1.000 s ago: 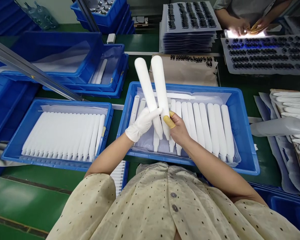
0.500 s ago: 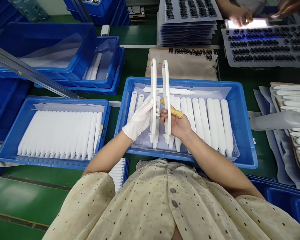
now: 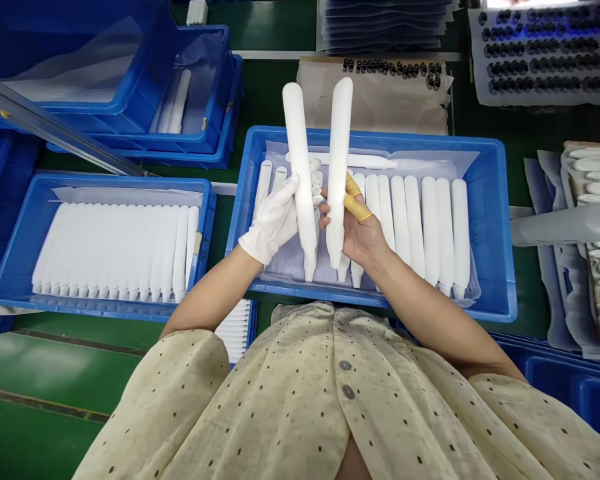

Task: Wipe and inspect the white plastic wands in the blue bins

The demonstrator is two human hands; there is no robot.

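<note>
My left hand [image 3: 276,217], in a white glove, is closed around a long white plastic shell [image 3: 300,170] with a rounded top and a narrow lower end. A second white shell [image 3: 340,160] is gripped by my right hand [image 3: 359,227], which has yellow finger cots on the thumb and a finger. Both pieces stand nearly upright side by side, apart, smooth faces toward me. Beneath them is a blue tray [image 3: 493,227] lined with a translucent sheet. In it several white shells [image 3: 430,233] lie in a row, and one shell [image 3: 370,161] lies crosswise at the far side.
On the left, another blue tray [image 3: 207,220] holds a packed row of white shells [image 3: 115,250]. Stacked blue bins [image 3: 155,100] and a metal bar [image 3: 60,127] stand behind it. Small black parts sit on cardboard [image 3: 375,100] at the back. A grey bottle-like object [image 3: 565,227] lies right.
Both shells have been turned from edge-on, with their hollow sides partly showing, to smooth broad faces toward me. The camera view has tilted down slightly.
</note>
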